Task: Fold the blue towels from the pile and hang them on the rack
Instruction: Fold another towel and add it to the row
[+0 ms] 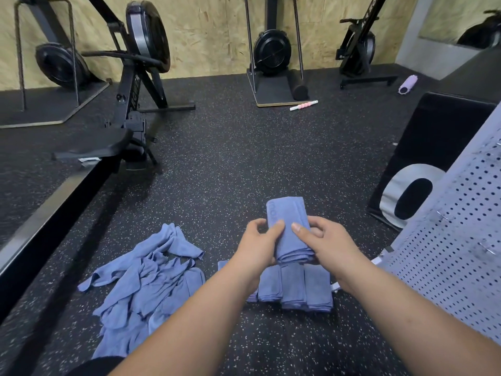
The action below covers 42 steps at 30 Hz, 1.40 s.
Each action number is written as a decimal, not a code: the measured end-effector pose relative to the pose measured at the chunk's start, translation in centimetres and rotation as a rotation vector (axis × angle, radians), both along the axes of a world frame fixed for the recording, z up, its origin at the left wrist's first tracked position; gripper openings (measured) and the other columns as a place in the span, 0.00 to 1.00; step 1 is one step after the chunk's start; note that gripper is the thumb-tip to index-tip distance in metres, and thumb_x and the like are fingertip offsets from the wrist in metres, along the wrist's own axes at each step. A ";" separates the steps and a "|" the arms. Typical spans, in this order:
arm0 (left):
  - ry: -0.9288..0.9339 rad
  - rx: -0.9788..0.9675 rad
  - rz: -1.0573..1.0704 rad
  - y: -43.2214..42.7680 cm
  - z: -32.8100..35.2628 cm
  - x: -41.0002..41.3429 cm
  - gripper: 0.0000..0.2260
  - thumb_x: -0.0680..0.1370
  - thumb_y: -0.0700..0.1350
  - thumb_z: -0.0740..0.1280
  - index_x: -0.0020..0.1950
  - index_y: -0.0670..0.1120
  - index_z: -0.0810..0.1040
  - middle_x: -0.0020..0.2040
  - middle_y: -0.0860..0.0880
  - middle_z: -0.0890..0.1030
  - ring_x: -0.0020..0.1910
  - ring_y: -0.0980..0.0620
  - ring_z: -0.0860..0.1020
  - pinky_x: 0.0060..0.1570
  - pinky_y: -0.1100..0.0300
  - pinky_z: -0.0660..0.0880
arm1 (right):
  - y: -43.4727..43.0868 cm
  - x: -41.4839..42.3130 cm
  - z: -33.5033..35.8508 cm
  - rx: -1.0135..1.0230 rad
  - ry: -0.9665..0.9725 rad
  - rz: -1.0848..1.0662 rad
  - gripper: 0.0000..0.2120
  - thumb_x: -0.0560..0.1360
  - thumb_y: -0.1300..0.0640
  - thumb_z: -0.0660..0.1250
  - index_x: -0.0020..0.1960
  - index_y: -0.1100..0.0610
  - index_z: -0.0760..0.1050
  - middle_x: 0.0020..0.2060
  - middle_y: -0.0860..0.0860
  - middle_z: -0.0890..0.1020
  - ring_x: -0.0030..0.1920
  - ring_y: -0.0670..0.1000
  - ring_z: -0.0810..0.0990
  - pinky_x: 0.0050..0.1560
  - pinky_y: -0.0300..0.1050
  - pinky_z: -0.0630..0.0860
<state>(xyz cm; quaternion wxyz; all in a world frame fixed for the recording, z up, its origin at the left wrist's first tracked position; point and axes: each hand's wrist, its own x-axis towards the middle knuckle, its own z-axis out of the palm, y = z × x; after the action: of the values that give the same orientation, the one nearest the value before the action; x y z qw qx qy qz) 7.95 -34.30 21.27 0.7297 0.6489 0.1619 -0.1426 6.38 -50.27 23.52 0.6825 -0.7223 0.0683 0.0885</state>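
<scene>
Gym floor [230, 158], dark and speckled | left hand [257, 248] and right hand [329, 245] grip folded towel [287, 213] from both sides, above the floor | pile [146, 280] lies loose at left | folded row [295, 289] under hands, near rack [461, 240] at right

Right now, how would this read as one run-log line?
step: folding | left hand: holds folded towel | right hand: holds same towel | pile: on floor, left | folded row: on floor, beside pile

Left hand [259, 244], right hand [325, 242], both curled
</scene>
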 end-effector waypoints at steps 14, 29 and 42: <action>0.004 0.387 -0.141 5.2 -8.2 -1.8 0.28 0.81 0.49 0.71 0.79 0.61 0.66 0.55 0.42 0.85 0.39 0.51 0.78 0.47 0.58 0.80 | 3.2 1.6 -10.5 -0.418 0.216 0.181 0.29 0.80 0.58 0.73 0.79 0.55 0.67 0.52 0.51 0.86 0.47 0.49 0.86 0.53 0.51 0.84; 0.225 0.289 0.040 13.8 -20.5 -0.1 0.26 0.77 0.32 0.67 0.70 0.54 0.79 0.30 0.50 0.77 0.26 0.51 0.72 0.28 0.61 0.72 | 13.2 2.9 -24.4 -0.629 0.082 0.412 0.24 0.83 0.54 0.68 0.77 0.44 0.72 0.72 0.48 0.77 0.73 0.51 0.74 0.71 0.43 0.67; 0.228 0.296 0.111 17.5 -27.1 6.0 0.26 0.78 0.27 0.62 0.68 0.52 0.80 0.40 0.50 0.75 0.23 0.59 0.67 0.27 0.66 0.68 | 17.5 8.3 -31.1 -0.860 -0.015 0.436 0.27 0.82 0.47 0.67 0.80 0.38 0.67 0.80 0.52 0.61 0.78 0.56 0.62 0.79 0.54 0.63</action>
<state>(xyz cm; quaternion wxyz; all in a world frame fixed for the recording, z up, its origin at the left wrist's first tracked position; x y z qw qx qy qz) 13.94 -16.82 -5.86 0.6102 0.7187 0.2981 -0.1492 14.73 -32.72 -7.55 0.2880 -0.9371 -0.0594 0.1879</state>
